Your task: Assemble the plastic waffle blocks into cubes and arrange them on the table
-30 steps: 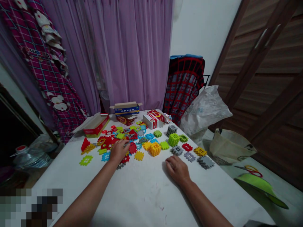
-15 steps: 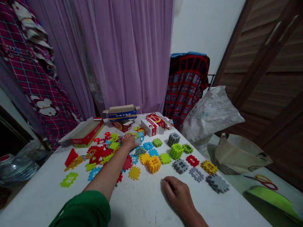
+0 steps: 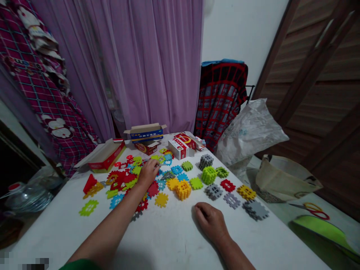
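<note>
My left hand reaches into a loose heap of coloured toothed plastic pieces; its fingers curl down over the heap, and whatever lies under them is hidden. Red pieces spread to its left, blue ones to its right. My right hand rests closed on the table, with nothing visible in it. Beyond it stand a yellow stack, a bright green stack and a dark grey stack. Grey pieces lie near the table's right edge.
Along the back of the white table are an open red box, a blue box and a red-and-white box. Right of the table are a white plastic bag, a cloth bag and scissors.
My left hand has shifted slightly left and nearer, its fingers now more curled. The view has moved a little. My right hand stays in place.
</note>
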A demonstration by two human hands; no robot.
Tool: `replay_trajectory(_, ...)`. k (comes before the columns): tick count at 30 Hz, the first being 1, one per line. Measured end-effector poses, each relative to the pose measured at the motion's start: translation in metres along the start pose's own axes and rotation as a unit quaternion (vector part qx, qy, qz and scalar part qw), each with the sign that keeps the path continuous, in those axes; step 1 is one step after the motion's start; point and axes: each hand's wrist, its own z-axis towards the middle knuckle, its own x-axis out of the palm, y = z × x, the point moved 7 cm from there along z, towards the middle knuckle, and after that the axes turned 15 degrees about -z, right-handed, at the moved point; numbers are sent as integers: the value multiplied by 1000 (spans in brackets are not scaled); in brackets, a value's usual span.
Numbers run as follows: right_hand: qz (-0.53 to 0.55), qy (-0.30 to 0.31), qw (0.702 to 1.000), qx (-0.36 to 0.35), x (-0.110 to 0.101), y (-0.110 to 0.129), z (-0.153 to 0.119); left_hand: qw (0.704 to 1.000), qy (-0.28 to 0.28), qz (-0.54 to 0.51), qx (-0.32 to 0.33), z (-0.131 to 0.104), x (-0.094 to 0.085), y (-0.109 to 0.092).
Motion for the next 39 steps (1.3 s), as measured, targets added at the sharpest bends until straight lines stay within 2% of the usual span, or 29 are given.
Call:
replay_trajectory(2,19,-1,1000,10,0,-2,1,995,-35,-30,85,-32,-12,-14)
replay_trajectory(4,54,-3,998,26,2,-3,1,989,-48,-39,138,-66,-17,-28)
replay_trajectory(7,136,-2,989,56,9,0,-2,982,-45,-52,178,-109,-18,-50)
replay_trajectory(10,216,0,975,60,17,13,-10,976,-30,-72,201,-135,-13,-73)
replay_trajectory(14,207,5,977,45,20,31,-20,968,-11,-82,238,-149,-5,-98)
replay_trajectory(19,154,-16,987,40,11,37,-26,961,-2,-75,265,-151,-3,-115)
replay_trajectory(23,146,-18,988,38,6,38,-25,966,24,-57,252,-151,6,-120)
replay_trajectory(27,135,-28,989,55,2,34,-24,974,48,-45,218,-151,15,-114)
replay_trajectory(30,113,-59,989,78,-9,19,-25,979,23,-46,198,-151,8,-102)
replay_trajectory(33,64,-118,986,96,-34,-13,-32,982,-4,-43,181,-154,-7,-85)
replay_trajectory(35,15,-169,978,121,-58,-45,-41,985,-18,-35,166,-157,-17,-73)
replay_trajectory(39,-97,-259,938,208,-106,-118,-67,988,-35,-21,149,-160,-27,-60)
